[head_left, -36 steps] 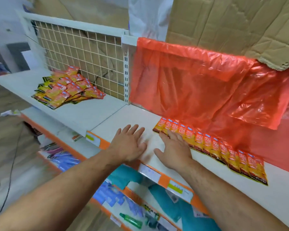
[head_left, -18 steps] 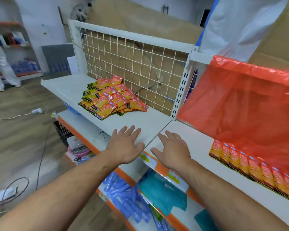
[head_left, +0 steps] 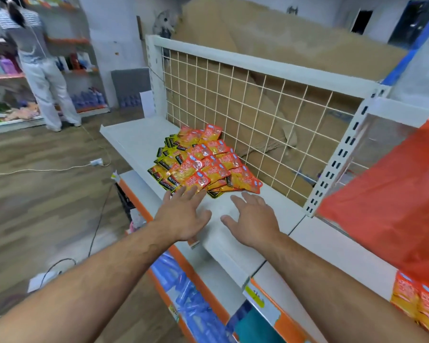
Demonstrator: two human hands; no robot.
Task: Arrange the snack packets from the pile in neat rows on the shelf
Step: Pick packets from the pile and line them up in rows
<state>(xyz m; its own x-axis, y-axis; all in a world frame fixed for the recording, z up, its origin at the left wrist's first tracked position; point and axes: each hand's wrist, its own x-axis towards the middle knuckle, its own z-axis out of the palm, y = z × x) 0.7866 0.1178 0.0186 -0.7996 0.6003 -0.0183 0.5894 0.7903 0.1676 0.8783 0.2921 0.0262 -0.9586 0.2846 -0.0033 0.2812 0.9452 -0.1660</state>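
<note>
Our left hand (head_left: 183, 215) is spread flat, palm down, fingers straight and a little apart, holding nothing. Its fingertips (head_left: 182, 192) reach the near edge of the pile of snack packets (head_left: 198, 162); we cannot tell whether they touch the closest packet or hang just above it. Our right hand (head_left: 254, 220) is open in the same way, thumb stretched out to the side, hovering low over bare white shelf (head_left: 134, 142) just short of the pile and holding nothing.

The pile lies loose on that shelf, orange-red and yellow packets overlapping at all angles, pushed back against the wire grid panel (head_left: 245, 112). Brown cardboard (head_left: 282, 40) shows behind the grid.

To the right, past the slotted upright (head_left: 337, 159), a red plastic sheet (head_left: 382, 206) hangs over the back of the next bay. Below it, at the frame's right edge, a row of packets (head_left: 419, 300) stands in line on the shelf there.

Under our arms a lower shelf holds blue packs (head_left: 191, 298). Across the wooden floor (head_left: 47, 206) runs a white cable (head_left: 47, 169), and another person (head_left: 37, 65) stands at a far shelf.
</note>
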